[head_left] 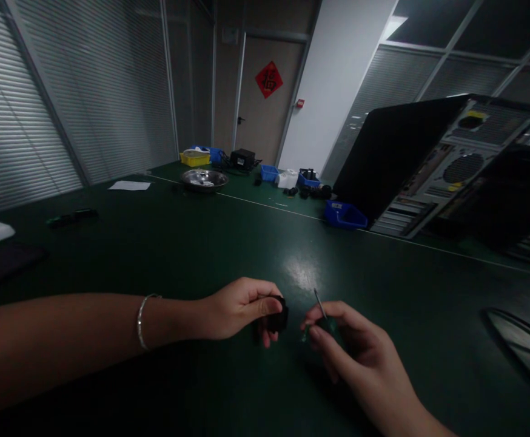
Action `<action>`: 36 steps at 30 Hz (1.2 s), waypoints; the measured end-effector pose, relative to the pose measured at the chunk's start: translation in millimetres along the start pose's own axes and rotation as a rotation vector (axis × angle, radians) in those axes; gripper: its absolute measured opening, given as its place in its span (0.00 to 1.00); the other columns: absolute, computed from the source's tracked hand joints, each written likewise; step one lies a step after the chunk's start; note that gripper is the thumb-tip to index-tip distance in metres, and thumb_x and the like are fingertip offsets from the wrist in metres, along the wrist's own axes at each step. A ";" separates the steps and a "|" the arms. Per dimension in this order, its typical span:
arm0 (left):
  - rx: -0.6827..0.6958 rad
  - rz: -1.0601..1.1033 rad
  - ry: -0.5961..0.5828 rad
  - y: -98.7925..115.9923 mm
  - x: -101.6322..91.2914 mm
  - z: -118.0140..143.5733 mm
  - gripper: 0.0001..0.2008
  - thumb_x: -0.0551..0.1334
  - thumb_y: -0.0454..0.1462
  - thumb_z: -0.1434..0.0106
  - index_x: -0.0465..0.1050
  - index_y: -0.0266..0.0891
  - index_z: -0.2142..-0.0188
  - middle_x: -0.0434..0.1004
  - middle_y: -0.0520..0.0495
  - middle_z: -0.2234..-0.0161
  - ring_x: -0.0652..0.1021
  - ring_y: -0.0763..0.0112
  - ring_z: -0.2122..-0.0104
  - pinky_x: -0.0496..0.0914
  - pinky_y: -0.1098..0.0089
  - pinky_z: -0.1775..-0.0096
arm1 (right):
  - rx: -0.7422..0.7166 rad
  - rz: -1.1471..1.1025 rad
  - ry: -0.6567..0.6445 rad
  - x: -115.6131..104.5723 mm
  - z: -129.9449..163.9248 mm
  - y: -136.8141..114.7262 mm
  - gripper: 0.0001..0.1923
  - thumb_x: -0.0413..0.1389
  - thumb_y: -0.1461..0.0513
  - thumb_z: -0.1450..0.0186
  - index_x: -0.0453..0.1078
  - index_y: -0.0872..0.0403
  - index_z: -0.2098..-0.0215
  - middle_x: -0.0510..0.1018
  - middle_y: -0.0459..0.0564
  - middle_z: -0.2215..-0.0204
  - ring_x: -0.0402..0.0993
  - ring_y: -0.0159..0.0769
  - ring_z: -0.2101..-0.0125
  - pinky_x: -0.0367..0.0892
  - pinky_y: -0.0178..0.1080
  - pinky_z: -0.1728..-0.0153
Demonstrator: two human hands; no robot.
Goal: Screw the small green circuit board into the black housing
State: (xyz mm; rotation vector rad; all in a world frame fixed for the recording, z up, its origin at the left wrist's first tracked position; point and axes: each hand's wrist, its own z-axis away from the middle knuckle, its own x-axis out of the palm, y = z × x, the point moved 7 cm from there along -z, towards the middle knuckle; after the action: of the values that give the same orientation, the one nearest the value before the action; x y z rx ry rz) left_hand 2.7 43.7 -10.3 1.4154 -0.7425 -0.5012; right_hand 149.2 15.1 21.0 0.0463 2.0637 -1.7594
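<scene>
My left hand (247, 309) is closed on a small black boxy part (279, 314), its thumb lying across the top. Just to the right, my right hand (356, 346) pinches a small green piece (305, 332) between thumb and forefinger; it looks like a bit of circuit board, though blur hides its detail. The same hand also holds a screwdriver (320, 303), whose thin metal shaft points up and away past the forefinger. Its handle is mostly hidden by the fingers. A short gap separates the two hands above the green tabletop (192, 255).
A metal bowl (204, 180) stands farther back, with a paper sheet (130, 186) to its left. Small dark parts (73, 217) lie at left. A blue bin (344, 215) stands by the computer tower (429, 164). A black cable (515, 340) lies at right.
</scene>
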 end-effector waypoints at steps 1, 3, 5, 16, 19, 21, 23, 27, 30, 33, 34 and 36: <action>-0.003 0.001 -0.003 0.1 0.5 -0.2 0.19 0.58 0.50 0.37 0.68 0.33 0.64 0.73 0.49 0.72 0.75 0.75 0.75 0.70 0.72 0.70 | 0.005 -0.021 -0.009 2.6 0.9 -1.2 0.10 0.58 0.56 0.37 0.72 0.54 0.62 0.74 0.47 0.74 0.64 0.26 0.82 0.64 0.26 0.86; -0.009 0.006 -0.017 1.0 2.7 -0.3 0.19 0.59 0.50 0.38 0.68 0.33 0.64 0.73 0.49 0.72 0.75 0.76 0.75 0.70 0.72 0.70 | -0.013 -0.038 -0.020 6.8 1.9 -5.1 0.09 0.58 0.56 0.37 0.72 0.54 0.64 0.73 0.46 0.76 0.63 0.25 0.83 0.64 0.26 0.86; -0.021 0.004 -0.026 1.6 4.8 -0.2 0.18 0.60 0.49 0.38 0.68 0.34 0.64 0.73 0.49 0.72 0.75 0.76 0.75 0.70 0.73 0.69 | -0.049 -0.033 -0.022 9.7 2.0 -10.0 0.08 0.58 0.57 0.37 0.71 0.54 0.65 0.73 0.46 0.75 0.62 0.25 0.83 0.64 0.26 0.86; -0.034 -0.032 -0.092 4.7 15.4 1.2 0.21 0.60 0.52 0.40 0.69 0.34 0.65 0.71 0.50 0.70 0.74 0.76 0.72 0.69 0.72 0.66 | -0.266 0.128 -0.046 18.8 5.1 -31.4 0.05 0.54 0.64 0.35 0.70 0.51 0.68 0.72 0.49 0.65 0.72 0.36 0.62 0.69 0.36 0.58; -0.030 -0.049 -0.108 5.5 16.9 1.4 0.21 0.59 0.52 0.40 0.70 0.34 0.65 0.71 0.50 0.70 0.74 0.76 0.71 0.69 0.72 0.65 | -0.234 0.121 -0.049 20.6 4.1 -28.8 0.05 0.53 0.64 0.34 0.70 0.51 0.68 0.72 0.49 0.65 0.71 0.36 0.61 0.68 0.38 0.57; -0.028 -0.048 -0.115 5.5 17.5 1.8 0.21 0.59 0.52 0.40 0.70 0.34 0.64 0.70 0.50 0.70 0.74 0.75 0.71 0.69 0.72 0.65 | -0.224 0.118 -0.047 21.3 3.4 -27.4 0.05 0.53 0.64 0.34 0.69 0.51 0.68 0.72 0.49 0.65 0.71 0.37 0.61 0.68 0.38 0.57; -0.033 -0.047 -0.121 5.3 18.1 2.2 0.21 0.59 0.53 0.40 0.70 0.35 0.64 0.70 0.50 0.70 0.74 0.75 0.71 0.69 0.71 0.64 | -0.226 0.121 -0.045 21.6 3.0 -26.3 0.05 0.52 0.64 0.33 0.69 0.51 0.67 0.71 0.48 0.65 0.71 0.36 0.61 0.68 0.37 0.58; -0.038 -0.069 -0.124 6.2 19.0 2.1 0.21 0.60 0.53 0.40 0.70 0.34 0.64 0.70 0.50 0.70 0.74 0.75 0.71 0.68 0.72 0.65 | -0.271 0.142 -0.044 22.4 3.9 -26.5 0.05 0.52 0.65 0.34 0.68 0.50 0.66 0.70 0.47 0.64 0.70 0.34 0.62 0.67 0.34 0.61; -0.028 -0.080 -0.126 6.9 19.3 1.7 0.21 0.59 0.52 0.40 0.70 0.34 0.65 0.71 0.50 0.70 0.74 0.76 0.71 0.68 0.72 0.65 | -0.318 0.151 -0.046 23.5 4.6 -27.7 0.07 0.52 0.67 0.34 0.68 0.49 0.65 0.70 0.45 0.64 0.69 0.32 0.61 0.65 0.33 0.60; -0.024 -0.087 -0.126 5.8 19.2 1.8 0.20 0.59 0.52 0.39 0.70 0.35 0.64 0.71 0.50 0.69 0.74 0.75 0.71 0.69 0.71 0.65 | -0.348 0.161 -0.033 23.0 4.8 -28.4 0.08 0.52 0.69 0.34 0.67 0.48 0.64 0.70 0.45 0.63 0.69 0.32 0.59 0.65 0.32 0.59; -0.023 -0.095 -0.124 5.3 19.1 1.9 0.20 0.59 0.51 0.39 0.70 0.35 0.64 0.71 0.49 0.70 0.74 0.75 0.71 0.69 0.71 0.65 | -0.357 0.165 -0.029 22.5 5.1 -28.7 0.08 0.52 0.69 0.35 0.67 0.48 0.64 0.69 0.45 0.63 0.69 0.32 0.59 0.65 0.32 0.59; -0.014 -0.105 -0.132 5.3 19.4 2.2 0.20 0.58 0.51 0.38 0.70 0.35 0.64 0.71 0.49 0.69 0.74 0.74 0.70 0.69 0.71 0.64 | -0.375 0.176 -0.032 22.3 5.9 -29.3 0.09 0.52 0.69 0.35 0.67 0.48 0.63 0.69 0.45 0.63 0.69 0.32 0.60 0.65 0.32 0.60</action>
State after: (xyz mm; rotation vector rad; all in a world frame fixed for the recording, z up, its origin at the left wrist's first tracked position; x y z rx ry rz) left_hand 13.8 29.0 -2.0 1.4230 -0.7710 -0.6862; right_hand 122.0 -1.7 40.3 0.0843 2.2548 -1.2440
